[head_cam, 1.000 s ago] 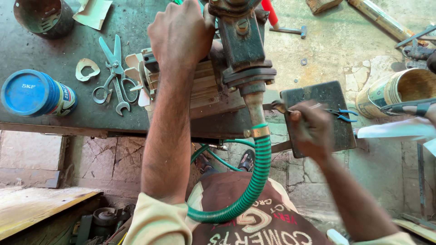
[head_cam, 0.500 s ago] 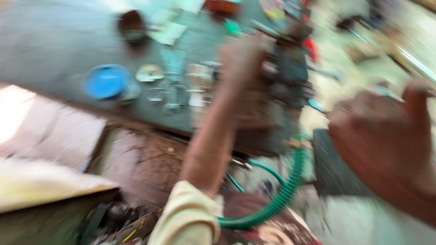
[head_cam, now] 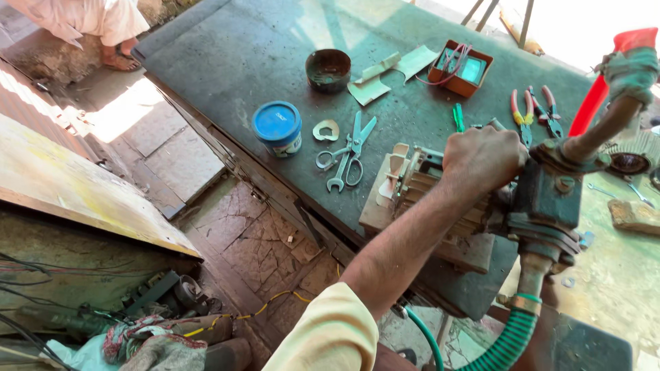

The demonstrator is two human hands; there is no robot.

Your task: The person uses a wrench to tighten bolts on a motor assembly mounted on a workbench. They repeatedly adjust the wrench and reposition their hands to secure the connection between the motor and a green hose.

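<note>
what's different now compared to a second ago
The right hand, which held the dark flat plate beside the pump, has let go and left the view. The view swung left, showing more workbench. The left hand keeps gripping the pump; the green hose stays attached.

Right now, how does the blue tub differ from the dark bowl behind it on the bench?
The blue tub is closed by a bright blue lid; the dark bowl is open on top. The tub is clean and colourful, while the bowl is brown and grimy. The tub stands near the bench's front edge, the bowl farther back. Both are round, upright and untouched.
</note>
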